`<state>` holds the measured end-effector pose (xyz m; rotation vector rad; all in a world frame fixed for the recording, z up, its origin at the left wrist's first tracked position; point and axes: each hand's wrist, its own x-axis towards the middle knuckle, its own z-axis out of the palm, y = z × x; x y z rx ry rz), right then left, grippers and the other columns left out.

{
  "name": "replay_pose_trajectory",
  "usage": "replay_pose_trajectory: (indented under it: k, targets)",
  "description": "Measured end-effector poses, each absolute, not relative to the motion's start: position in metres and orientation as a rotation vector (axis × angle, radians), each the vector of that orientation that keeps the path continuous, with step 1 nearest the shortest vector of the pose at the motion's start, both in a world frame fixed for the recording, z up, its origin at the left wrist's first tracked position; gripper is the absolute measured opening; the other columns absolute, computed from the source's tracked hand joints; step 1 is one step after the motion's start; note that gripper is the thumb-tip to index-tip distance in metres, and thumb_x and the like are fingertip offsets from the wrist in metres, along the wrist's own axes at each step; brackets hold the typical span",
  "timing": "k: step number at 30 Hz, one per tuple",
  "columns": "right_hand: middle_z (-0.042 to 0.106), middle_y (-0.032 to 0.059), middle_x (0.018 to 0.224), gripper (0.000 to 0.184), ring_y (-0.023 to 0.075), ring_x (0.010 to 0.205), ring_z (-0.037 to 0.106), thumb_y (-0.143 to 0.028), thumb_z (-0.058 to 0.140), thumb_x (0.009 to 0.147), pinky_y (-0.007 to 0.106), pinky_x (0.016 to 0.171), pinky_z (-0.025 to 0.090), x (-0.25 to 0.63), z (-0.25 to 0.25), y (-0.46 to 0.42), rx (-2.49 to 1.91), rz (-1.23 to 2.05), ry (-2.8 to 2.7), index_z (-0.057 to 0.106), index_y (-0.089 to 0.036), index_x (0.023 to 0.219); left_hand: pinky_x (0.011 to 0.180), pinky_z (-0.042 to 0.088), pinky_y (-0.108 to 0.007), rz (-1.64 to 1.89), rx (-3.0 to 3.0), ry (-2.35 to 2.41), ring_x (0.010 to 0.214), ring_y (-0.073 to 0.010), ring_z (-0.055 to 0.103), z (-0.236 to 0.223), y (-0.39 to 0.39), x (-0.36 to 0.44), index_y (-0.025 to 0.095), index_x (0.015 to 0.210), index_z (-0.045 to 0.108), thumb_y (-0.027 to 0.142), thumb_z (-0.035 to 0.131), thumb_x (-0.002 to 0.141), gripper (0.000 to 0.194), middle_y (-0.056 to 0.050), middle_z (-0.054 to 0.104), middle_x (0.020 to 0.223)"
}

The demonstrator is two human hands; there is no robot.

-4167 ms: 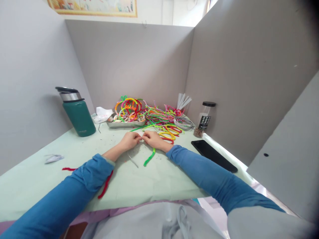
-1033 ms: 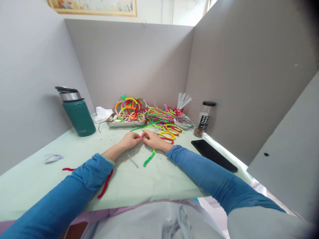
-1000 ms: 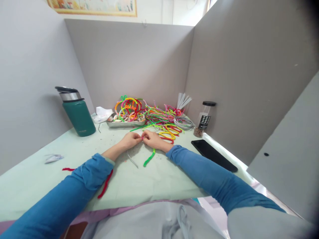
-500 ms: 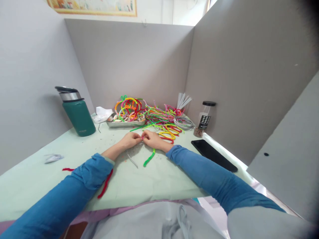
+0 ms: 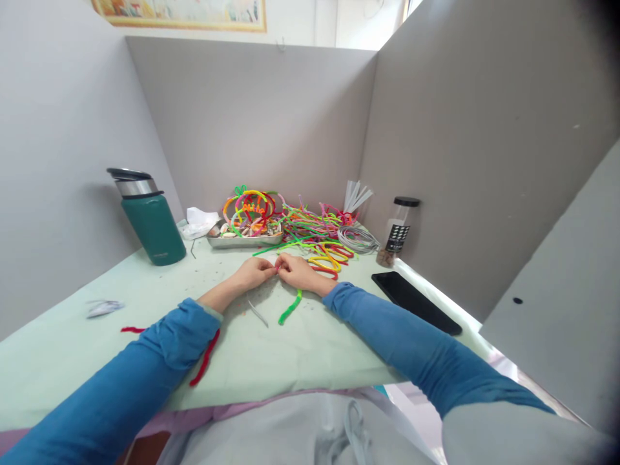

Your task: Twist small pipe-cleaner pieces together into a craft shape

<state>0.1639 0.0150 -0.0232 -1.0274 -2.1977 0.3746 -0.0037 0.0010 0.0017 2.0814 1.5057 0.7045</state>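
Note:
My left hand (image 5: 252,274) and my right hand (image 5: 299,272) rest on the pale green table (image 5: 300,349) with their fingertips pinched together on a small pink pipe cleaner piece (image 5: 278,263). A green pipe cleaner (image 5: 289,308) lies just under my right wrist. Between my forearms a thin silver wire (image 5: 257,312) lies flat. A red pipe cleaner (image 5: 204,361) runs under my left sleeve.
A pile of coloured pipe cleaners (image 5: 314,236) and a metal tray (image 5: 245,239) sit behind my hands. A green thermos (image 5: 150,219) stands at the left, a jar (image 5: 398,232) and black phone (image 5: 415,302) at the right. Grey partitions enclose the table.
Since the oldest frame the pinched piece between my fingertips shows pink instead of whitish. Both hands have stayed in place over the last second.

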Motion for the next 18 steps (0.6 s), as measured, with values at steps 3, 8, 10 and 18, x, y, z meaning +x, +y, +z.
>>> replay_pose_trajectory:
  k: [3, 8, 10, 18]
  targets:
    - [0.060, -0.0003, 0.072, 0.016, 0.0127, 0.064, 0.050, -0.022, 0.051, 0.079, 0.023, 0.061, 0.034, 0.1640, -0.0232, 0.0150, -1.025, 0.376, -2.201, 0.059, -0.017, 0.092, 0.044, 0.025, -0.023, 0.702, 2.091, 1.499, 0.044, -0.0095, 0.036, 0.0022, -0.0003, -0.0033, 0.017, 0.057, 0.056, 0.043, 0.055, 0.071, 0.030, 0.004, 0.045, 0.043]
    - [0.060, 0.0001, 0.073, 0.016, 0.0130, 0.065, 0.050, -0.022, 0.050, 0.079, 0.023, 0.061, 0.035, 0.1643, -0.0242, 0.0159, -1.012, 0.374, -2.206, 0.059, -0.017, 0.092, 0.043, 0.024, -0.023, 0.711, 2.090, 1.488, 0.044, -0.0092, 0.035, 0.0021, 0.0005, -0.0038, 0.017, 0.056, 0.055, 0.043, 0.056, 0.069, 0.029, 0.004, 0.045, 0.043]
    - [0.060, -0.0001, 0.072, 0.016, 0.0129, 0.065, 0.051, -0.021, 0.050, 0.079, 0.023, 0.060, 0.034, 0.1643, -0.0246, 0.0163, -1.010, 0.368, -2.203, 0.059, -0.017, 0.092, 0.043, 0.025, -0.023, 0.709, 2.096, 1.487, 0.044, -0.0092, 0.036, 0.0021, 0.0009, -0.0039, 0.017, 0.056, 0.056, 0.044, 0.056, 0.069, 0.030, 0.004, 0.045, 0.043]
    - [0.061, 0.0003, 0.073, 0.016, 0.0127, 0.065, 0.051, -0.022, 0.051, 0.078, 0.022, 0.060, 0.034, 0.1637, -0.0250, 0.0170, -1.019, 0.351, -2.205, 0.059, -0.017, 0.092, 0.047, 0.027, -0.023, 0.663, 2.152, 1.522, 0.046, -0.0092, 0.037, 0.0039, -0.0004, -0.0033, 0.017, 0.058, 0.055, 0.045, 0.052, 0.071, 0.031, 0.003, 0.049, 0.049]
